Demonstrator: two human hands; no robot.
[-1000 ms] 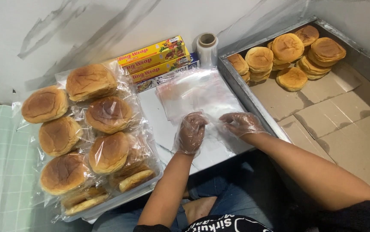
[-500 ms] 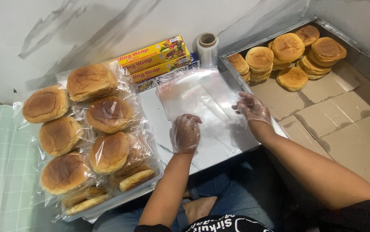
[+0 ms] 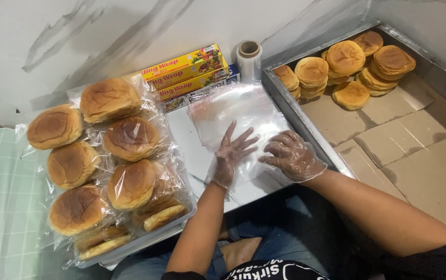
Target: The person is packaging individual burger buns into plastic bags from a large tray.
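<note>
My left hand [image 3: 232,154], in a thin clear glove, lies flat with fingers spread on a stack of clear plastic bags [image 3: 233,111] on the white table [image 3: 184,127]. Just to its right, my right hand [image 3: 291,156], also gloved, rests on the same stack with its fingers curled at the bags' edge. Whether it pinches a bag I cannot tell. Bagged burger buns [image 3: 114,150] are piled at the left.
A metal tray [image 3: 306,124] lined with cardboard stands on the right, with stacked bare buns [image 3: 347,62] at its far end. Yellow boxes of wrap [image 3: 184,75] and a roll of film [image 3: 249,57] sit against the wall. A green checked cloth [image 3: 0,207] lies far left.
My left hand has moved up onto the bags and spread its fingers. My right hand swung out to the right, then came back down beside the left.
</note>
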